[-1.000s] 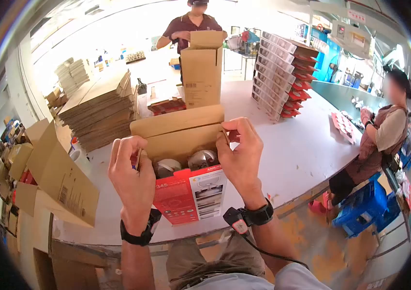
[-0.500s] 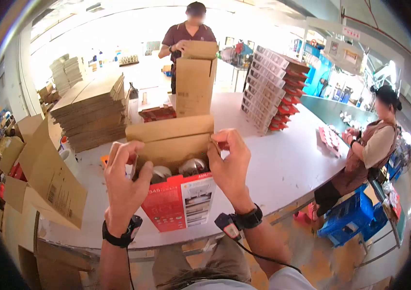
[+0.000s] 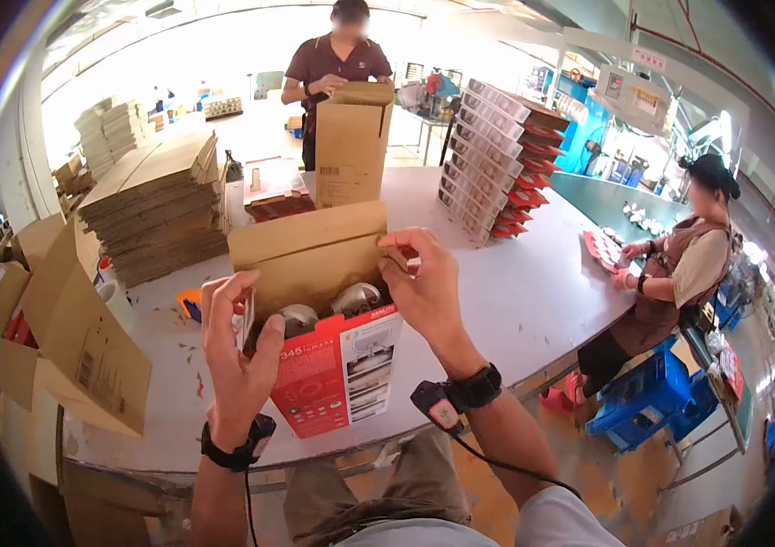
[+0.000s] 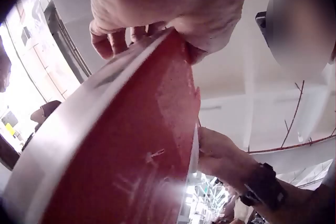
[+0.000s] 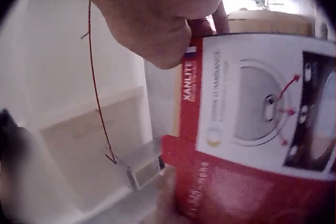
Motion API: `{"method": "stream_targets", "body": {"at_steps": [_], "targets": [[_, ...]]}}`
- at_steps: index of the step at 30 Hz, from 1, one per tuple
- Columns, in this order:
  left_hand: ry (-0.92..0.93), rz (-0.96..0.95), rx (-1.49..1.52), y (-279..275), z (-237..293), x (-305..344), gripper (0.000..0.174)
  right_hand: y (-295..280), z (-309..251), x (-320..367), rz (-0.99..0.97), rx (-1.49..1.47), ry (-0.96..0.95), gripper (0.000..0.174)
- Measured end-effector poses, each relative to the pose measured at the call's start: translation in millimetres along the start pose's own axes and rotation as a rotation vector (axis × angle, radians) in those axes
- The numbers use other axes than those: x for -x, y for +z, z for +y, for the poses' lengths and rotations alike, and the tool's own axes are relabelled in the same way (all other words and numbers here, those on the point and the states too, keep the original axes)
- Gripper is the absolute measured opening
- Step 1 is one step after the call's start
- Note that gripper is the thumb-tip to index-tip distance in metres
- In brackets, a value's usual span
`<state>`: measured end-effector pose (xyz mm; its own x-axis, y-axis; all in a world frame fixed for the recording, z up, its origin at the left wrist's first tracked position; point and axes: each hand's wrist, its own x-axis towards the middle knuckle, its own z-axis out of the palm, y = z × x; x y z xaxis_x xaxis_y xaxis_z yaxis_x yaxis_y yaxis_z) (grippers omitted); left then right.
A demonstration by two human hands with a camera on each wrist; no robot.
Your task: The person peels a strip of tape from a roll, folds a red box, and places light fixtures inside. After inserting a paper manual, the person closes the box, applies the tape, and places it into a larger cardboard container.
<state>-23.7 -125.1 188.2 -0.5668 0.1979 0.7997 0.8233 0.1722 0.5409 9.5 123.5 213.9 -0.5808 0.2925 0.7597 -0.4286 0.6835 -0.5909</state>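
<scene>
An upright red and white box (image 3: 322,383) stands at the table's near edge, its top open and a long brown flap (image 3: 315,242) raised at the back. Two rounded silvery items (image 3: 356,299) show inside. The left hand (image 3: 240,351) grips the box's left side, thumb near the front edge and fingers over the side flap. At the right top corner the right hand (image 3: 428,296) pinches the right side flap between thumb and fingers. In the left wrist view the left hand (image 4: 168,3) holds the corner of the red box (image 4: 131,145). The right hand (image 5: 157,14) covers the printed box's corner (image 5: 241,103).
Flat cardboard (image 3: 150,210) is stacked at the left, beside an open carton (image 3: 96,346). A tall carton (image 3: 346,155) stands at the back before a person (image 3: 337,59). Stacked trays (image 3: 497,164) stand on the white table (image 3: 497,301); another person (image 3: 679,264) sits at the right.
The left thumb has spread away from the fingers, toward the box's front edge. The right hand keeps its pinch on the flap. At the back, the tall carton's raised top flap has come down.
</scene>
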Motion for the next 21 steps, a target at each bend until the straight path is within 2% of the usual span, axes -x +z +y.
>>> {"method": "stream_targets", "body": {"at_steps": [3, 6, 10, 13, 16, 19, 20, 21], "targets": [[0.040, 0.125, -0.014, 7, 4, -1, 0.050, -5, 10, 2, -0.126, -0.027, 0.016, 0.027], [0.023, 0.144, 0.083, 10, 0, 4, 0.051, -36, 5, 7, -0.402, -0.350, 0.212, 0.035], [0.104, 0.006, 0.118, -6, -2, 7, 0.068, -60, 6, 1, -0.644, -0.473, 0.339, 0.060], [0.091, -0.115, 0.082, -18, -5, 8, 0.078, -71, -6, -1, -0.722, -0.404, 0.387, 0.064], [0.082, -0.212, 0.006, -26, -8, 12, 0.079, -69, 6, 2, -0.724, -0.307, 0.154, 0.069], [0.145, -0.256, -0.117, -31, -15, 11, 0.077, -77, 16, 3, -0.749, -0.139, -0.170, 0.078], [0.186, -0.263, -0.135, -29, -21, 11, 0.076, -77, 14, 7, -0.690, -0.103, -0.211, 0.079], [0.150, -0.257, -0.139, -27, -23, 13, 0.075, -77, 14, 10, -0.662, -0.108, -0.203, 0.079]]}}
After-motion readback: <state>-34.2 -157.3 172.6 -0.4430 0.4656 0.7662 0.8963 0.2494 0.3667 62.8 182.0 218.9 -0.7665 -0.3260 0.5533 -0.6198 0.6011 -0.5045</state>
